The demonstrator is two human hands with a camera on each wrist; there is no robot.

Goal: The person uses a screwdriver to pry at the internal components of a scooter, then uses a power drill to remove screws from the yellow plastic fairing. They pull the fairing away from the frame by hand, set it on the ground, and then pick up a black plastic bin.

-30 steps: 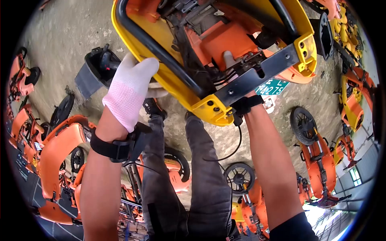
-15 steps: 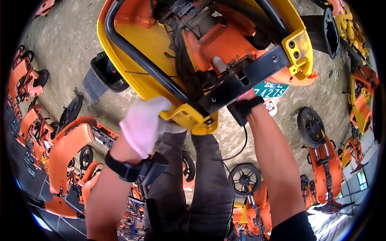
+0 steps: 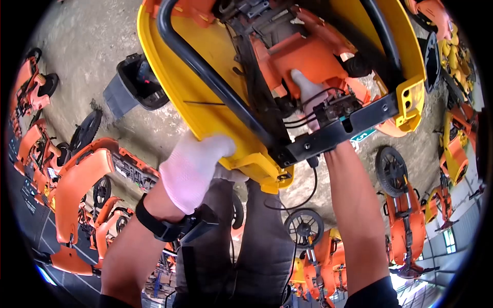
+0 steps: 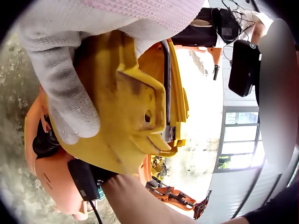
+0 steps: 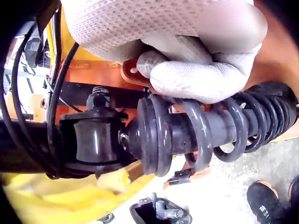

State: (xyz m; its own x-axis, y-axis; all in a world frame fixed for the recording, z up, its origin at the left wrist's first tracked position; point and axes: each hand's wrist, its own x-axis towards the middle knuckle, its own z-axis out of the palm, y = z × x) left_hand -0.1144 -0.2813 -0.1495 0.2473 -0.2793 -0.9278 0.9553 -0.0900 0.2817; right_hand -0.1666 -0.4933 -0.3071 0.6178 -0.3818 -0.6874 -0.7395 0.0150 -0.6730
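Note:
A vehicle's yellow body panel [image 3: 215, 77], with a black tube frame [image 3: 215, 84] inside it, fills the upper part of the head view. My left hand [image 3: 197, 169], in a white and pink knit glove, grips the panel's lower corner, its fingers along the outer face in the left wrist view. My gloved right hand [image 3: 309, 95] reaches under the black crossbar [image 3: 344, 127], its thumb against an orange panel [image 3: 308, 59]. In the right wrist view its curled fingers hold that panel's edge, close beside a black coil-spring shock absorber [image 5: 201, 130]. Part of this grip is hidden.
A dark open bin [image 3: 136, 84] stands on the concrete floor at left. Orange vehicle bodies [image 3: 84, 174] and a wheel [image 3: 304, 228] lie around my legs, with another wheel [image 3: 391, 172] at right. A green number plate [image 3: 363, 134] shows behind the crossbar.
My left hand has shifted from the yellow panel's side rim down to its lower corner. The vehicle swung left, then back right and lower in view. My right hand remains inside the frame.

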